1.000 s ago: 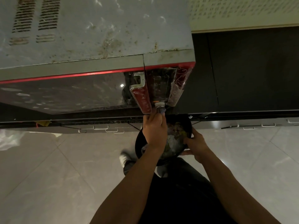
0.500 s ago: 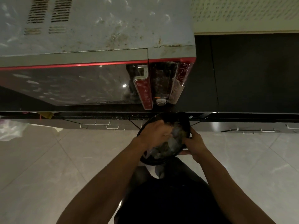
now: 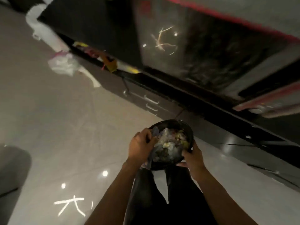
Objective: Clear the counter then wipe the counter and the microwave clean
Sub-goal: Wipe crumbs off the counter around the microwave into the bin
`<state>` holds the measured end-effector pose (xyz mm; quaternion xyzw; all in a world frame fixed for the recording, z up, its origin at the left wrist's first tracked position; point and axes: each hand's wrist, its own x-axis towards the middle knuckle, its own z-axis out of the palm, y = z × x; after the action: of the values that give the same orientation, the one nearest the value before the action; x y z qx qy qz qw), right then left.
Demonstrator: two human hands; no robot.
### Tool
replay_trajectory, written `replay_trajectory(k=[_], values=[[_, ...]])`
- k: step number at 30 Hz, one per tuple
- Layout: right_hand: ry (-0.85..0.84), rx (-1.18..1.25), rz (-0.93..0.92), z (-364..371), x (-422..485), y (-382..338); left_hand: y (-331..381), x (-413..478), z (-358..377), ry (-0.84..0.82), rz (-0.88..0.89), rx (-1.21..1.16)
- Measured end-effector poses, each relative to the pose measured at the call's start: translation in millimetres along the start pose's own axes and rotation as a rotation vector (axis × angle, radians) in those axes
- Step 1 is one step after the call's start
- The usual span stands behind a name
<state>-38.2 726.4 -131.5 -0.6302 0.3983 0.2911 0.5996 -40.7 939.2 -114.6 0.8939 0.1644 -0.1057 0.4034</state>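
I hold a black bowl (image 3: 185, 127) full of scraps and crumpled wrappers over the floor, in front of the dark counter (image 3: 203, 104). My right hand (image 3: 193, 157) grips the bowl's right rim from below. My left hand (image 3: 140, 145) is curled over its left side, fingers closed on a bluish rag or wrapper (image 3: 155, 131) among the scraps. The microwave (image 3: 211, 51), with a dark glass door and red trim, fills the upper right, its handle and knob at the right edge.
Colourful litter (image 3: 108, 60) lies along the counter edge at the upper left. A white plastic bag (image 3: 62, 63) and a white pipe (image 3: 34, 18) sit on the glossy tiled floor. Cabinet drawers with metal handles (image 3: 151, 103) run below the counter.
The view has swung left and tilted, blurring. My left hand came down from the microwave knob into the bowl and now grips the material there. The right hand keeps its hold.
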Motion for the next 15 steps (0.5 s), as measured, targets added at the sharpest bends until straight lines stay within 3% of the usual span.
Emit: replay_trajectory(k=[9, 15], values=[[-0.135, -0.047, 0.146, 212.8, 93.2, 90.7, -167.5, 13.1, -48.8, 0.308, -0.392, -0.357], [-0.192, -0.119, 0.190, 326.9, 239.4, 179.4, -297.2, 83.1, -23.5, 0.405, -0.464, -0.427]])
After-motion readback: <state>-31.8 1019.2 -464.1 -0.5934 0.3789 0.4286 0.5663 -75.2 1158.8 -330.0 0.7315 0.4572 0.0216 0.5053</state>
